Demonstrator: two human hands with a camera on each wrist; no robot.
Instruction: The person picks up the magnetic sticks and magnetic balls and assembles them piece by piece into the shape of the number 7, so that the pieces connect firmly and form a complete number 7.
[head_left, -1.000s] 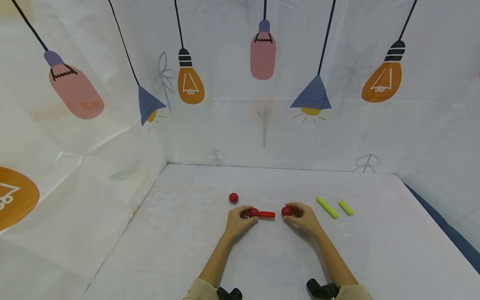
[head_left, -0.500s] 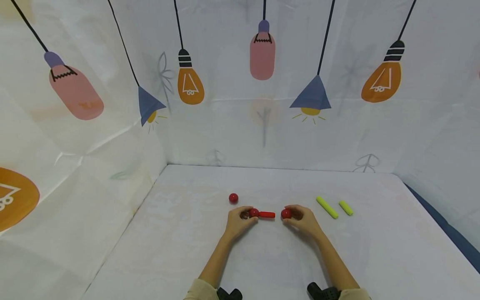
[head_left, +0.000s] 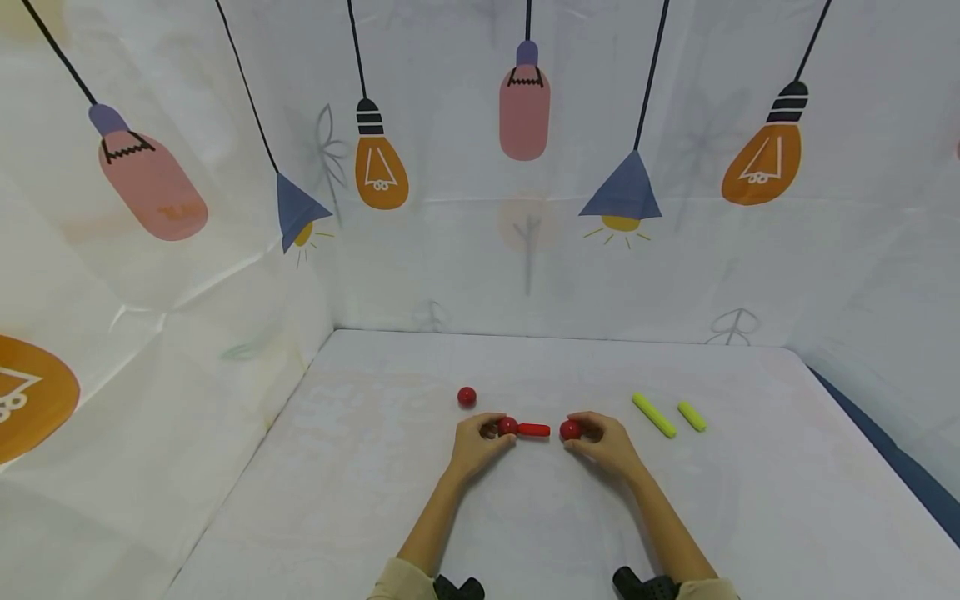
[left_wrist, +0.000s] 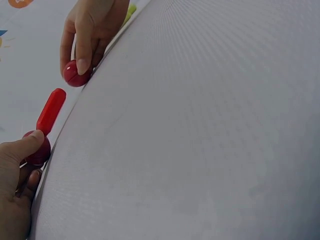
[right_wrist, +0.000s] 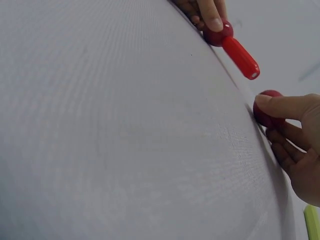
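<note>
Between thumb and fingers, my left hand [head_left: 477,445] grips a dark red ball [head_left: 507,426]. From that ball a bright red rod [head_left: 534,430] sticks out to the right, joined to it at one end. Across a small gap from the rod's free end, my right hand [head_left: 609,445] pinches a second dark red ball [head_left: 570,430]. Both wrist views show the rod [right_wrist: 241,58] apart from the right-hand ball [right_wrist: 269,109]. A third red ball [head_left: 467,397] lies on the white table just beyond my left hand.
Two yellow-green rods, one longer [head_left: 654,415] and one shorter [head_left: 692,416], lie to the right of my right hand. The white table [head_left: 375,417] meets a white sheet wall [head_left: 465,275] printed with lamps at the back and left.
My right hand has shifted slightly left and toward me with its ball, narrowing the gap to the rod. The left hand and its ball have stayed put.
</note>
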